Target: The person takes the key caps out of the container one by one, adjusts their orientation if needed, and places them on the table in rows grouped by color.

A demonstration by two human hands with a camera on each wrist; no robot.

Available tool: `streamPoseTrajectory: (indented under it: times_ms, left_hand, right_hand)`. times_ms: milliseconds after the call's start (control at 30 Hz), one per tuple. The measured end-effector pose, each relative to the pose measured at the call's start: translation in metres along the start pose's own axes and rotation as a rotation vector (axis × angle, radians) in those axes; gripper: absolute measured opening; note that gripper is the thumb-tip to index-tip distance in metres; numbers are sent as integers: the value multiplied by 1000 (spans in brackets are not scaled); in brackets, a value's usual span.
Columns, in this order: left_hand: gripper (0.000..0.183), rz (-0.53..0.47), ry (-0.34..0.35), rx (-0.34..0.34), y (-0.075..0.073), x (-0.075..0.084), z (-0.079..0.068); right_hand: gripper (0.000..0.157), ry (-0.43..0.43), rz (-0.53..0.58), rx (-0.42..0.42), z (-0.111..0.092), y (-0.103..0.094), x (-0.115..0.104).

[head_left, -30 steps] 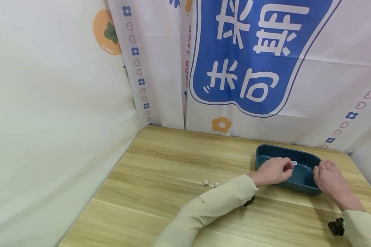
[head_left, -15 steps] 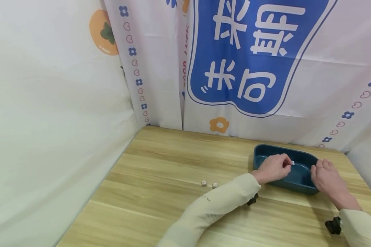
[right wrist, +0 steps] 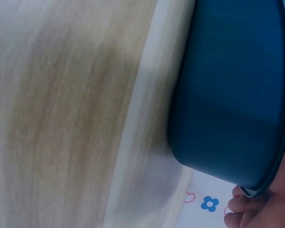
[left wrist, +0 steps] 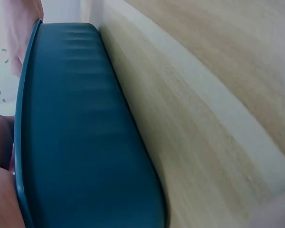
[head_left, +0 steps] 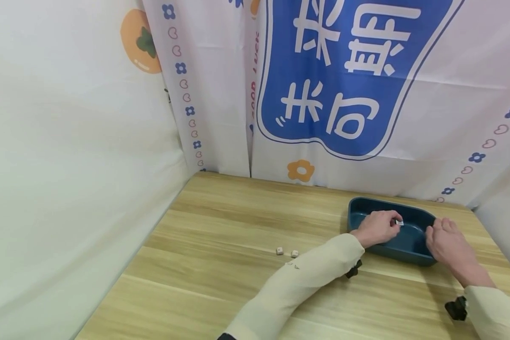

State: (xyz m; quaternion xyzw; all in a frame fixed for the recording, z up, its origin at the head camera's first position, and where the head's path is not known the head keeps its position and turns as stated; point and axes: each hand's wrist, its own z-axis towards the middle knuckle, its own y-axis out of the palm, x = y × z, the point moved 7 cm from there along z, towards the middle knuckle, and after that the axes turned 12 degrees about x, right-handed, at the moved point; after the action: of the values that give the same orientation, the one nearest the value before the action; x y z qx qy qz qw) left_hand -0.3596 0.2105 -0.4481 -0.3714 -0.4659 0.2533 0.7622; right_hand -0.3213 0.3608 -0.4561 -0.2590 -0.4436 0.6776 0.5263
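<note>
A dark teal plastic bin (head_left: 408,255) stands at the right of the table in the head view. My left hand (head_left: 378,227) reaches over its near wall, thumb and index finger curled about a small white label-like piece (head_left: 399,223) at the inner far side. In the left wrist view, only part of that left hand (left wrist: 1,194) shows behind the rim. My right hand (head_left: 449,242) grips the bin's right wall, with curled fingers past the rim corner in the right wrist view. Two small whitish dice (head_left: 279,250) lie left of the bin, near the left sleeve.
The wood-grain table (head_left: 221,226) runs back to a printed curtain (head_left: 348,174) close behind the bin. A white cloth (head_left: 80,170) hangs along the left side. Black wrist-worn devices (head_left: 456,308) sit beneath both forearms.
My left hand has shifted slightly within the bin, and its fingertips have come onto the white piece. The right hand keeps its place on the bin wall; the dice lie unmoved.
</note>
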Motion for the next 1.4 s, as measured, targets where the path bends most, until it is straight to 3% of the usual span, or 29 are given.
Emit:
streamPoseTrajectory:
  times_ms: [100, 300, 533, 633, 800, 867, 1033, 1267, 1400]
  left_hand:
    - [24, 0, 1, 6, 3, 1, 3]
    - [23, 10, -45, -5, 12, -3, 11]
    - [25, 62, -61, -35, 24, -5, 21]
    - [26, 71, -51, -46, 28, -5, 25]
    - [27, 88, -40, -82, 37, -8, 31]
    - [30, 86, -42, -88, 40, -9, 33]
    - [47, 59, -50, -109, 45, -10, 39]
    - [51, 158, -70, -225, 55, -7, 44]
    - [49, 183, -119, -259, 57, -6, 43]
  right_hand:
    - [27, 10, 14, 7, 0, -1, 1]
    - [28, -49, -48, -24, -1, 1, -1]
    - [33, 89, 54, -25, 0, 4, 6]
    - [34, 109, 70, -13, 2, 3, 7]
    - [27, -112, -111, -43, 1, 2, -5]
    - [29, -117, -119, -51, 1, 3, -6]
    - [34, 68, 29, 3, 3, 2, 2]
    - [26, -101, -83, 74, 0, -1, -8]
    - [29, -50, -22, 121, 2, -3, -7]
